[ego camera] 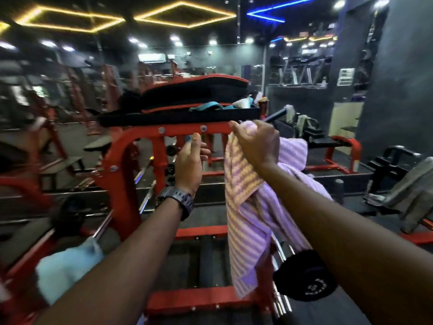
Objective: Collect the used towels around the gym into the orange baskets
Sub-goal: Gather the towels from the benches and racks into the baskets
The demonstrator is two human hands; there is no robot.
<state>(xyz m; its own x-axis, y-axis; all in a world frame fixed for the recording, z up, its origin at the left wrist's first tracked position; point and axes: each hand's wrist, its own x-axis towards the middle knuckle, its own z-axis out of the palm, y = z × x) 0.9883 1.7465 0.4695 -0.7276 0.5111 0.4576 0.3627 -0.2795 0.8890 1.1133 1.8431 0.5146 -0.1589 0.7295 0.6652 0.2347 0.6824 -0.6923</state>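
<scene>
My right hand (254,143) grips the top of a pink and white striped towel (248,207), which hangs down in front of a red machine frame (178,131). My left hand (191,160), with a black watch on the wrist, is raised beside the towel with fingers loosely extended and holds nothing. A light blue towel (63,270) lies at the lower left under my left forearm. A grey towel (412,191) is draped over equipment at the right. Another pale towel (290,111) hangs on a bar handle behind my right hand. No orange basket is in view.
A black padded seat (194,95) with teal straps tops the red frame ahead. A black weight plate (304,275) on a chrome bar sits low at the right. Red benches and racks fill the left; a dark wall and treadmills stand at the right rear.
</scene>
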